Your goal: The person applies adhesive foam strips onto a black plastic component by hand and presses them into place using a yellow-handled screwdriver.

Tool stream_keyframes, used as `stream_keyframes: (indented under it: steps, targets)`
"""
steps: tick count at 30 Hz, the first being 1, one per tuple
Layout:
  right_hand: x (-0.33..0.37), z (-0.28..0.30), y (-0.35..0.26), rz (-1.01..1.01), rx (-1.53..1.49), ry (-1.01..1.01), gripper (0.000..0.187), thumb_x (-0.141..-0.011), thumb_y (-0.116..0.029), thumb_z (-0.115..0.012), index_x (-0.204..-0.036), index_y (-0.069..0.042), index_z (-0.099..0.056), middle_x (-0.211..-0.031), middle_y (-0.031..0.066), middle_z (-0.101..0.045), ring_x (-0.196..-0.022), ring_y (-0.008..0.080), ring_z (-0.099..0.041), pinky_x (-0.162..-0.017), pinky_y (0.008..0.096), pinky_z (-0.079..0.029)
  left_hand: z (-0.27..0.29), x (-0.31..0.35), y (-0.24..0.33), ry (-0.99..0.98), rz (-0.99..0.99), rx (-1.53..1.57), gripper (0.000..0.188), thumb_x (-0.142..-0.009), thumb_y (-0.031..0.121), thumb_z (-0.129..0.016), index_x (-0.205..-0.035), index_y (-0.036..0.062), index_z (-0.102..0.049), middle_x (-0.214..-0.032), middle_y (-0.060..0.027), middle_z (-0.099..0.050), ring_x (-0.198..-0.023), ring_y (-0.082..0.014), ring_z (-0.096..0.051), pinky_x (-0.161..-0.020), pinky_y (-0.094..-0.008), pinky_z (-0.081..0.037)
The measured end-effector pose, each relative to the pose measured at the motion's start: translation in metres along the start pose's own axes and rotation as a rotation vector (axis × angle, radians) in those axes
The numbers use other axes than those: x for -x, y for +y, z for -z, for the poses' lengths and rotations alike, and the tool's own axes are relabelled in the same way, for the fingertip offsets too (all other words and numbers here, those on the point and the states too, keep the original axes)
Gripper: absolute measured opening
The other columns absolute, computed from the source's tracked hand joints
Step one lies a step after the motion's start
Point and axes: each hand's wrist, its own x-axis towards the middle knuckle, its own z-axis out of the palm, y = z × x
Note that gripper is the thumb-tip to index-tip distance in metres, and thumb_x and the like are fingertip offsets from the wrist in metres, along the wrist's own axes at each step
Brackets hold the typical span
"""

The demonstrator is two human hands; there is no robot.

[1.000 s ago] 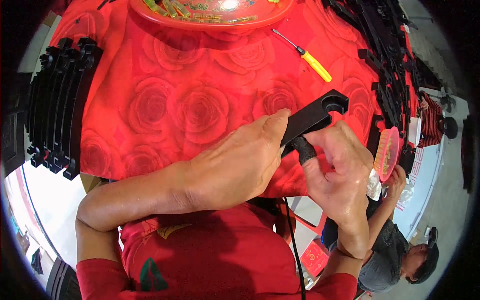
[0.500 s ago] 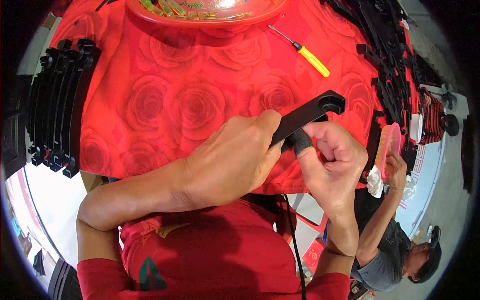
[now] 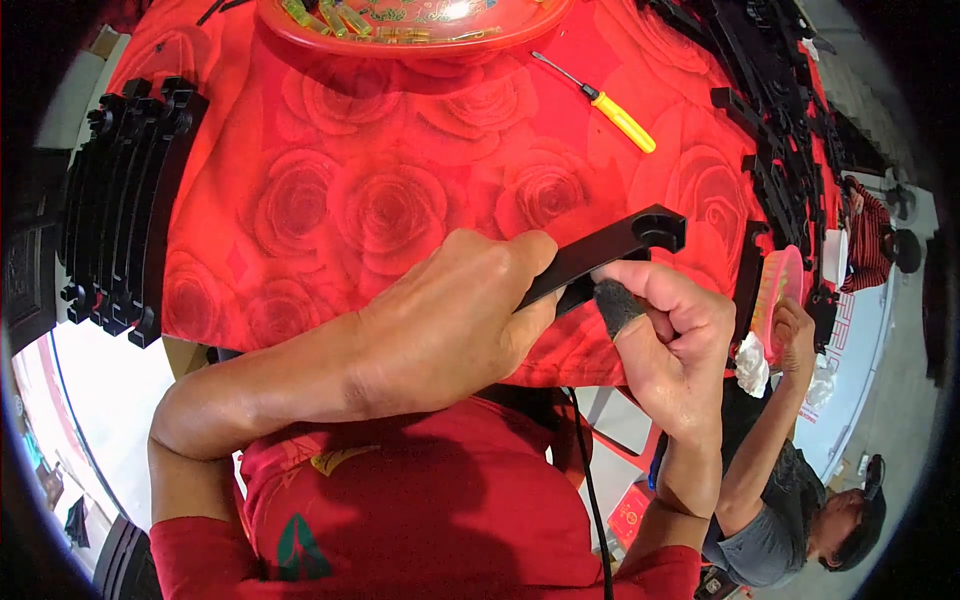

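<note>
My left hand [image 3: 455, 310] is closed round one end of a long black plastic bar [image 3: 600, 253], which slants up to the right over the table's front part. The bar's far end has a rounded, hook-like notch. Just below that end is my right hand [image 3: 678, 325], its fingers curled and the thumb pressed toward the forefinger against the bar's lower side. A dark cover [image 3: 618, 305] wraps that thumb's tip. Whether a small thing sits in the right-hand pinch is hidden.
Beyond the hands lies a yellow-handled screwdriver [image 3: 622, 122] on the red rose-patterned cloth [image 3: 395, 210]. A red bowl [image 3: 420, 45] holds small yellowish tubes. Black bars [image 3: 130, 210] stand in a row at left; more pile up at right. A co-worker's hand [image 3: 793, 335] holds a pink basket [image 3: 785, 285].
The bar and my left hand have shifted slightly down and left. My right thumb has drawn back from the bar, its tip now up against the forefinger.
</note>
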Motion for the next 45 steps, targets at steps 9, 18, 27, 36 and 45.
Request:
stream_keyframes:
  steps: [9,18,27,36,45]
  targets:
    - [0.002,0.003,0.006,-0.047,-0.095,0.063,0.019,-0.095,0.005,-0.067,-0.112,0.004,-0.075,-0.075,-0.0102,-0.053,-0.062,-0.0036,-0.039,-0.053,0.0177,-0.027,0.005,0.001,0.004,-0.01,0.009,0.027,0.016,-0.101,0.012,-0.066,-0.098,-0.0031,-0.061,-0.07,-0.0273,-0.049,-0.059,-0.041,-0.041,-0.054,-0.0437,-0.044]
    - [-0.03,0.041,-0.004,0.557,0.594,0.109,0.046,-0.067,-0.012,-0.077,-0.112,-0.001,-0.077,-0.099,0.0127,-0.067,-0.087,0.0285,-0.061,-0.079,0.0368,-0.05,0.006,0.005,0.006,-0.045,-0.054,-0.022,0.014,-0.099,0.011,-0.065,-0.102,-0.0029,-0.061,-0.074,-0.0295,-0.056,-0.073,-0.0514,-0.062,-0.057,-0.0489,-0.046]
    - [-0.062,0.048,0.006,0.291,0.318,-0.41,0.044,-0.068,-0.012,-0.072,-0.11,0.002,-0.071,-0.1,0.0148,-0.072,-0.094,0.031,-0.069,-0.088,0.0406,-0.055,0.01,0.002,0.008,-0.085,-0.023,-0.021,0.015,-0.099,0.011,-0.065,-0.105,-0.0029,-0.062,-0.075,-0.0289,-0.058,-0.072,-0.0499,-0.063,-0.058,-0.0491,-0.046]
    - [-0.069,0.043,0.012,0.143,0.176,-0.492,0.036,-0.074,-0.006,-0.073,-0.109,0.001,-0.072,-0.099,0.0064,-0.073,-0.092,0.0131,-0.069,-0.083,0.0288,-0.055,0.013,-0.002,0.001,-0.112,-0.055,-0.071,0.016,-0.098,0.012,-0.066,-0.105,-0.0025,-0.063,-0.079,-0.0291,-0.061,-0.076,-0.0511,-0.063,-0.06,-0.0504,-0.047]
    - [-0.068,0.038,0.018,0.11,0.157,-0.495,0.031,-0.073,-0.007,-0.071,-0.103,0.002,-0.069,-0.091,0.0025,-0.069,-0.085,0.0103,-0.065,-0.08,0.0273,-0.052,0.014,-0.004,0.002,-0.151,0.045,-0.06,0.015,-0.097,0.011,-0.066,-0.102,-0.0029,-0.063,-0.078,-0.0291,-0.061,-0.076,-0.0509,-0.064,-0.06,-0.0494,-0.048]
